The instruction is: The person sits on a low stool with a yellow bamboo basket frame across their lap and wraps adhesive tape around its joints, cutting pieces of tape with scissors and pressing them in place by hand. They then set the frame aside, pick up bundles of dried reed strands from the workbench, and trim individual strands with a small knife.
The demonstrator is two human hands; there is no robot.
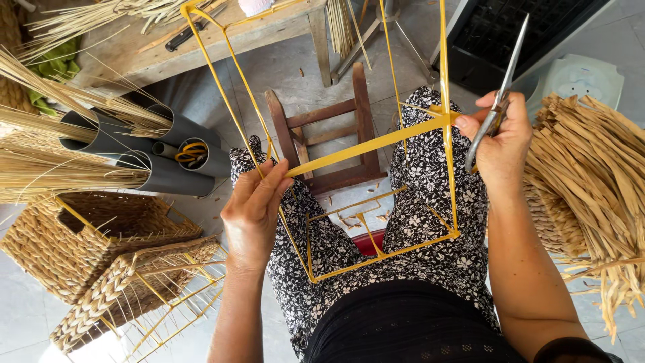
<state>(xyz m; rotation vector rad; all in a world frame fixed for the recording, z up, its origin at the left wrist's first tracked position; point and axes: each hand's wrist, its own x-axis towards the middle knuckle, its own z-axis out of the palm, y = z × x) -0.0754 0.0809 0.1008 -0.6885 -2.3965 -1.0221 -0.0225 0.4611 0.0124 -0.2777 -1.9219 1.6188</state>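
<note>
- Left hand [254,202] was pinched shut on one end of a flat yellow strip [366,145], thumb and fingers pressing it right where it met the left upright of the frame [316,141].
- The frame was a yellow wire box sitting on the lap, between the knees, so both hands could get at it easily.
- The strip ran taut across the frame, rising to the right upright, probably pulled tight so it would stay flat.
- Right hand [500,138] was closed around the scissors [500,94], blades up and away from the strip, while the thumb side pressed the strip's other end on the frame. Looked like a way of keeping the tool handy without putting it down.
- A small wooden stool [329,131] stood on the floor just past the knees.
- Left side: grey pipes [154,151] stuffed with straw stalks, plus woven baskets [80,235], one only half covered with yellow wire showing.
- A pile of dried flat leaves [591,168] lay just beside the right arm, within reach.
- The wooden counter [181,47] up top had more stalks on it.
</note>
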